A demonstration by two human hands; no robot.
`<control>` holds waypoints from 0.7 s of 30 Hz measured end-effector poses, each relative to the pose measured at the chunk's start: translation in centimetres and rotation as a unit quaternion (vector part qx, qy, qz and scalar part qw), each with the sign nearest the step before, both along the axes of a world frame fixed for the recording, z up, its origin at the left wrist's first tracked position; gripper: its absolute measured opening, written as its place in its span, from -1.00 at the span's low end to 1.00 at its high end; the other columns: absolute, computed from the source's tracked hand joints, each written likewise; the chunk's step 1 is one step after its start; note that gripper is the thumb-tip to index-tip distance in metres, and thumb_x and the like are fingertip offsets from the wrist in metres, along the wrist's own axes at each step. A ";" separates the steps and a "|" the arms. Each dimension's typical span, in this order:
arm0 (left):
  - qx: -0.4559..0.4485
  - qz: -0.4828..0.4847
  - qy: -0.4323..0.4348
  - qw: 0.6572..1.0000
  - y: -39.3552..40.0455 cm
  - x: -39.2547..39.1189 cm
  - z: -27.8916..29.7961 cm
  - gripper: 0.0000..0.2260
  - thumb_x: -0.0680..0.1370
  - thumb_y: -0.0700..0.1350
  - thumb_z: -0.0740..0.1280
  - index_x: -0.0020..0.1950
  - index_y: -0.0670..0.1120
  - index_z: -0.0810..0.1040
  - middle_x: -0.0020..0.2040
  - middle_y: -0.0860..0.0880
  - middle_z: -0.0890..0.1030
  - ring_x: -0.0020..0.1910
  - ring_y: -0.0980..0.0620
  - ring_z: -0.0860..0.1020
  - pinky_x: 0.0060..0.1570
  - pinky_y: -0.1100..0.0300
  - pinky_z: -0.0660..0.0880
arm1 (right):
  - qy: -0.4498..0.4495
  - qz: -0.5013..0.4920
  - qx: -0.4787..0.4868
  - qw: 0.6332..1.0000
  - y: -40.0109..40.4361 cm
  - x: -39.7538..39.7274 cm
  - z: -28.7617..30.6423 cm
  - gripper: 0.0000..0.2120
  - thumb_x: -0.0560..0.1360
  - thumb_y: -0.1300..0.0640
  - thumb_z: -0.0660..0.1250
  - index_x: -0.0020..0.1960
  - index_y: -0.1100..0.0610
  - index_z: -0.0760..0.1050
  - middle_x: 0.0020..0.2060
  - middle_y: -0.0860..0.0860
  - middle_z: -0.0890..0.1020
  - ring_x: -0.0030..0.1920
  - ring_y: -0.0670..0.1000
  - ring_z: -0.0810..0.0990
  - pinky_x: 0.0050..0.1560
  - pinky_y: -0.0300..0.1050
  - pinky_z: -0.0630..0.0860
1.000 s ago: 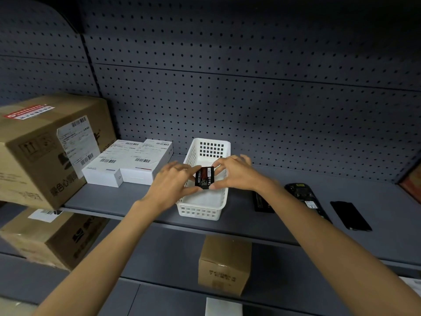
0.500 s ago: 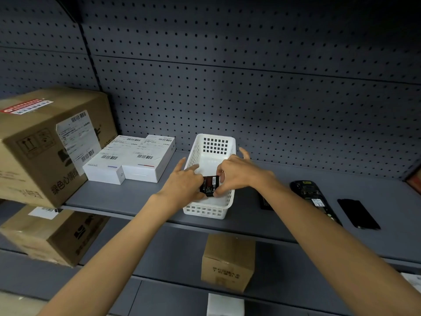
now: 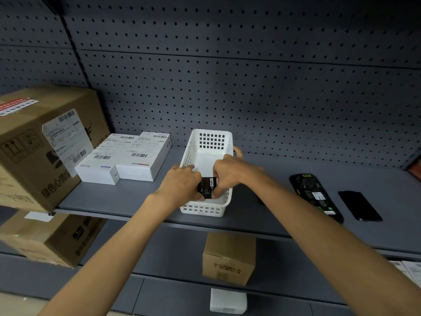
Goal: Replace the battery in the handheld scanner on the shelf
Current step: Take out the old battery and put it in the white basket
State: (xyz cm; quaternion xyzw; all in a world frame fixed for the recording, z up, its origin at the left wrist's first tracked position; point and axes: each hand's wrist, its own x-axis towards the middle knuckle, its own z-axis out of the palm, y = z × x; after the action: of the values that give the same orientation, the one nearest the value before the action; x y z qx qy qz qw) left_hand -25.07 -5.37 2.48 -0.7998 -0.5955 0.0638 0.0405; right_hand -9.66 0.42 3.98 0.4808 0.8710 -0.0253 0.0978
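Note:
A small black battery (image 3: pixel 206 187) with a white and red label is pinched between my left hand (image 3: pixel 181 182) and my right hand (image 3: pixel 230 173), low inside the white perforated basket (image 3: pixel 206 209) on the grey shelf. To the right the black handheld scanner (image 3: pixel 316 197) lies face down with its battery bay uncovered. Its flat black back cover (image 3: pixel 360 205) rests on the shelf just right of it. Something dark lies behind my right forearm, mostly hidden.
Two white labelled boxes (image 3: pixel 127 158) sit left of the basket, and a large cardboard carton (image 3: pixel 43 144) stands at the far left. On the lower shelf are more cartons (image 3: pixel 229 258). A pegboard wall closes the back.
Both hands have carried the battery down from above the basket's rim to low inside the basket. The view has shifted slightly left.

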 end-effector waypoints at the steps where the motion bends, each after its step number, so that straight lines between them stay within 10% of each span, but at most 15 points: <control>1: 0.002 0.004 -0.004 1.000 0.1 0.1 -0.1 -0.49 0.48 0.20 0.38 0.31 -0.08 0.51 0.42 -0.16 0.46 0.50 0.00 0.30 0.41 0.06 0.21 | -0.005 -0.002 -0.001 1.000 -0.1 -0.1 0.0 -0.56 0.24 -0.27 0.50 -0.32 0.02 0.38 -0.31 -0.04 0.47 0.09 0.04 0.45 0.48 0.19 -0.14; 11: -0.001 0.031 -0.026 0.999 0.3 0.2 -0.2 -0.48 0.42 0.20 0.43 0.28 -0.05 0.55 0.34 -0.08 0.52 0.35 -0.04 0.48 0.34 0.08 0.32 | -0.018 -0.015 0.007 1.000 -0.8 -0.3 0.2 -0.52 0.25 -0.25 0.52 -0.31 0.03 0.31 -0.25 -0.02 0.46 0.20 0.08 0.46 0.48 0.28 -0.23; 21: -0.002 0.019 -0.015 1.000 0.3 0.0 0.0 -0.64 0.50 0.09 0.38 0.24 -0.02 0.57 0.16 -0.02 0.56 0.22 -0.07 0.54 0.36 0.05 0.26 | 0.062 -0.015 0.032 0.997 -0.5 0.0 -0.5 -0.61 0.50 -0.15 0.36 0.20 0.07 0.57 0.05 0.02 0.66 0.29 0.07 0.49 0.47 0.27 -0.29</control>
State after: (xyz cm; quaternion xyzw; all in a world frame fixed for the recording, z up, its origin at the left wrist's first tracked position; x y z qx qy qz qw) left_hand -25.03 -5.09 2.44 -0.7893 -0.6110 0.0537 0.0287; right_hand -9.65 -0.08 3.53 0.4939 0.8686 -0.0290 0.0282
